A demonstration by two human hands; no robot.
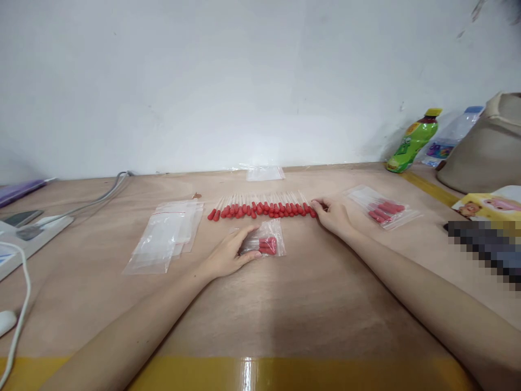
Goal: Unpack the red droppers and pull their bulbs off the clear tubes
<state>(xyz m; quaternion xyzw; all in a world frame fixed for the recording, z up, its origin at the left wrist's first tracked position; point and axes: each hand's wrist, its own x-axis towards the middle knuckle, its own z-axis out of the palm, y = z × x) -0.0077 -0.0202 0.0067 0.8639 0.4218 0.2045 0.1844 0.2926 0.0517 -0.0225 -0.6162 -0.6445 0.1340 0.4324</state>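
Observation:
A row of glass droppers with red rubber bulbs [264, 208] lies across the table, tips toward the wall. My right hand [332, 215] is at the row's right end, thumb and fingers closed on a dropper; the fingers partly hide it. My left hand [230, 254] grips the left side of a small clear zip bag [279, 231], with the thumb and fingers around its edge. Inside that bag lie a few red-bulbed droppers [267, 245]. A second zip bag [385, 208], also with red-bulbed droppers in it, lies flat beyond my right hand.
Flat zip bags [158, 236] lie overlapping at left, and another clear bag [265, 174] is by the wall. At right are a green drink bottle [415, 141], a water bottle [451, 138], a beige bag [484, 146] and a pixelated dark object [484, 247]. Cables [97, 201] run at left.

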